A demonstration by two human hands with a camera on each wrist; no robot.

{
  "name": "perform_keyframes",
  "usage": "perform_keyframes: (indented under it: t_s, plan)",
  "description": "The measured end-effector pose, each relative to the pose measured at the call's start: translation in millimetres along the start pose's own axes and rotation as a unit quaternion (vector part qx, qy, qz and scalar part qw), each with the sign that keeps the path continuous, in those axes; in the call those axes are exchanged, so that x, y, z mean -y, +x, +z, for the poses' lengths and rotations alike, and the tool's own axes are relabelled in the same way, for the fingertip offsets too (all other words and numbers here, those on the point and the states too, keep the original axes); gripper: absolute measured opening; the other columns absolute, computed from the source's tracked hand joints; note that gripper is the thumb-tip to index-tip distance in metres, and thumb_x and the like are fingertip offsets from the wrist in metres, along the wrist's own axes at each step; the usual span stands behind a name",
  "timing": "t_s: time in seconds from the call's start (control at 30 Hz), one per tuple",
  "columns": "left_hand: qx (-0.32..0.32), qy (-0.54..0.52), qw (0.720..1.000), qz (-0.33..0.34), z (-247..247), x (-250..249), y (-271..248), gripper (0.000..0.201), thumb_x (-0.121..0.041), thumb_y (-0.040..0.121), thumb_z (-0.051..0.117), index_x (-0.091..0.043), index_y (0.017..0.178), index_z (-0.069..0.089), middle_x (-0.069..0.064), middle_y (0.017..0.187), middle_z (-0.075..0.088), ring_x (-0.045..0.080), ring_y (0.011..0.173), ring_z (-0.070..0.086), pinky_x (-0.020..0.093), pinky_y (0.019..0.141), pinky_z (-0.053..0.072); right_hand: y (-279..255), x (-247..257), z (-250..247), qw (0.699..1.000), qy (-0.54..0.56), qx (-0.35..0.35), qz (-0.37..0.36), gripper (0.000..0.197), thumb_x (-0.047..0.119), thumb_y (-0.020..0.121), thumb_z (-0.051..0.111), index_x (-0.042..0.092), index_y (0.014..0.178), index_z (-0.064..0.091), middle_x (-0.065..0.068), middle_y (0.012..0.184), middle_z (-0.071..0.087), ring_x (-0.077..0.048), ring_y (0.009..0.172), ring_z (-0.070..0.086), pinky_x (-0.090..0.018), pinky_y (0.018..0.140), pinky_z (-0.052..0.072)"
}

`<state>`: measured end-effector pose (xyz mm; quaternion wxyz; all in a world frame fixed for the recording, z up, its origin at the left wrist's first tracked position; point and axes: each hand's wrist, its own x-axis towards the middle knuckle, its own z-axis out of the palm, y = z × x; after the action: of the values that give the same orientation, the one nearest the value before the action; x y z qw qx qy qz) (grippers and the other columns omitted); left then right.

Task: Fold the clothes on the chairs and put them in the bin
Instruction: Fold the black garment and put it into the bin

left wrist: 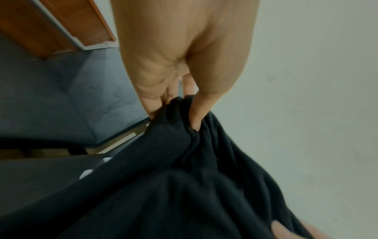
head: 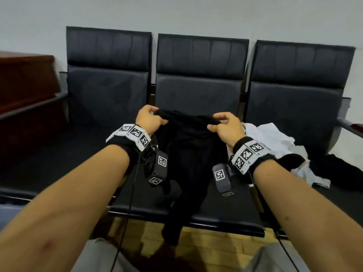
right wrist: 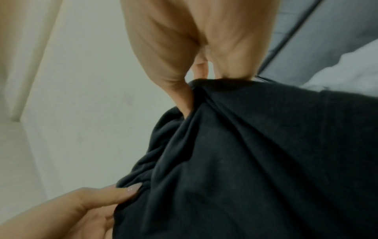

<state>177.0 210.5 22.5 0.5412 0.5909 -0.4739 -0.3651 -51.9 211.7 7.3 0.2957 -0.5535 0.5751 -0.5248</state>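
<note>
A black garment (head: 186, 154) hangs in front of the middle chair (head: 198, 91), its lower end reaching past the seat's front edge. My left hand (head: 150, 119) pinches its upper edge at the left, thumb and fingers curled into the cloth (left wrist: 184, 145). My right hand (head: 225, 126) pinches the same edge at the right, bunching the black fabric (right wrist: 245, 153). The two hands stand about a shoulder's width apart, with the edge stretched between them. In the right wrist view the left hand (right wrist: 92, 207) shows at the lower left, holding the garment.
A row of three black chairs stands against a pale wall. On the right chair's seat lie a crumpled white garment (head: 275, 144) and another dark one (head: 341, 171). A wooden cabinet (head: 25, 79) stands at the left. The left chair (head: 106, 95) bears nothing. Wooden floor shows below.
</note>
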Motion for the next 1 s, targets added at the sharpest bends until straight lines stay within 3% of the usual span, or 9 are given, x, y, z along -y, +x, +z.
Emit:
perform_keyframes:
  t_s: [0.1, 0.23, 0.33, 0.5, 0.6, 0.7, 0.87, 0.93, 1.0]
  plan:
    - [-0.025, 0.001, 0.999, -0.023, -5, 44, 11, 0.039, 0.001, 0.076, 0.075, -0.018, 0.105, 0.059, 0.015, 0.118, 0.065, 0.031, 0.099, 0.066, 0.041, 0.083, 0.057, -9, -40, 13, 0.999, 0.016, -0.013, 0.029, 0.039, 0.008, 0.081, 0.074, 0.019, 0.116, 0.061, 0.003, 0.107, 0.060, -0.020, 0.113, 0.059, -0.032, 0.098, 0.047]
    - [0.013, 0.003, 0.997, -0.073, 6, 88, 5, 0.064, 0.001, 0.075, 0.077, -0.010, 0.132, 0.049, 0.005, 0.111, 0.061, 0.025, 0.105, 0.062, 0.039, 0.096, 0.050, -17, -94, 19, 0.994, -0.020, 0.031, 0.103, 0.061, 0.015, 0.084, 0.073, 0.014, 0.139, 0.047, -0.003, 0.139, 0.051, -0.021, 0.128, 0.049, -0.031, 0.108, 0.038]
    - [0.023, 0.070, 0.990, -0.117, 18, 123, 10, 0.048, 0.001, 0.077, 0.074, -0.008, 0.121, 0.057, 0.005, 0.091, 0.062, 0.029, 0.101, 0.063, 0.041, 0.092, 0.050, -17, -136, 22, 0.983, -0.038, 0.059, 0.172, 0.066, 0.008, 0.083, 0.072, 0.009, 0.143, 0.043, -0.009, 0.145, 0.046, -0.024, 0.131, 0.046, -0.028, 0.103, 0.038]
    - [0.008, 0.059, 0.984, -0.168, 33, 166, 19, 0.012, -0.001, 0.084, 0.068, -0.010, 0.087, 0.061, 0.013, 0.102, 0.062, 0.025, 0.097, 0.060, 0.038, 0.084, 0.055, -22, -191, 28, 0.965, -0.088, 0.056, 0.239, 0.063, 0.016, 0.077, 0.078, 0.011, 0.134, 0.052, -0.011, 0.136, 0.054, -0.026, 0.121, 0.054, -0.038, 0.107, 0.042]
    - [-0.007, 0.018, 0.986, -0.164, 38, 176, 17, 0.019, 0.003, 0.086, 0.063, -0.012, 0.075, 0.059, 0.010, 0.098, 0.062, 0.022, 0.099, 0.059, 0.034, 0.079, 0.054, -18, -197, 35, 0.967, -0.110, 0.051, 0.222, 0.063, 0.018, 0.078, 0.078, 0.009, 0.134, 0.052, -0.010, 0.139, 0.052, -0.025, 0.125, 0.051, -0.033, 0.106, 0.040]
    - [0.004, 0.034, 0.989, -0.146, 41, 180, 25, 0.008, 0.004, 0.088, 0.059, 0.004, 0.092, 0.066, 0.009, 0.093, 0.061, 0.022, 0.094, 0.058, 0.037, 0.082, 0.055, -7, -188, 50, 0.969, -0.138, 0.058, 0.194, 0.064, 0.023, 0.078, 0.077, 0.012, 0.135, 0.051, -0.009, 0.138, 0.052, -0.025, 0.125, 0.051, -0.031, 0.106, 0.040]
    - [-0.016, 0.099, 0.987, -0.122, 54, 175, 19, 0.012, -0.008, 0.077, 0.070, -0.016, 0.075, 0.061, 0.008, 0.085, 0.063, 0.027, 0.088, 0.063, 0.043, 0.087, 0.056, -3, -172, 74, 0.963, -0.220, 0.067, 0.142, 0.054, 0.033, 0.077, 0.073, 0.022, 0.127, 0.057, -0.009, 0.140, 0.046, -0.030, 0.129, 0.043, -0.036, 0.106, 0.038]
    - [-0.004, 0.127, 0.985, -0.114, 58, 178, 10, 0.022, -0.015, 0.075, 0.075, -0.018, 0.093, 0.064, 0.004, 0.096, 0.066, 0.024, 0.095, 0.064, 0.037, 0.090, 0.053, -4, -171, 77, 0.960, -0.246, 0.069, 0.114, 0.050, 0.033, 0.082, 0.069, 0.022, 0.129, 0.057, -0.007, 0.143, 0.043, -0.028, 0.132, 0.038, -0.035, 0.107, 0.034]
    - [0.067, 0.152, 0.981, -0.104, 59, 188, 8, 0.048, -0.022, 0.069, 0.083, -0.020, 0.113, 0.064, 0.000, 0.108, 0.064, 0.018, 0.103, 0.061, 0.031, 0.097, 0.048, 1, -173, 75, 0.961, -0.253, 0.068, 0.089, 0.049, 0.035, 0.087, 0.063, 0.021, 0.133, 0.054, -0.006, 0.145, 0.041, -0.026, 0.135, 0.036, -0.035, 0.110, 0.030]
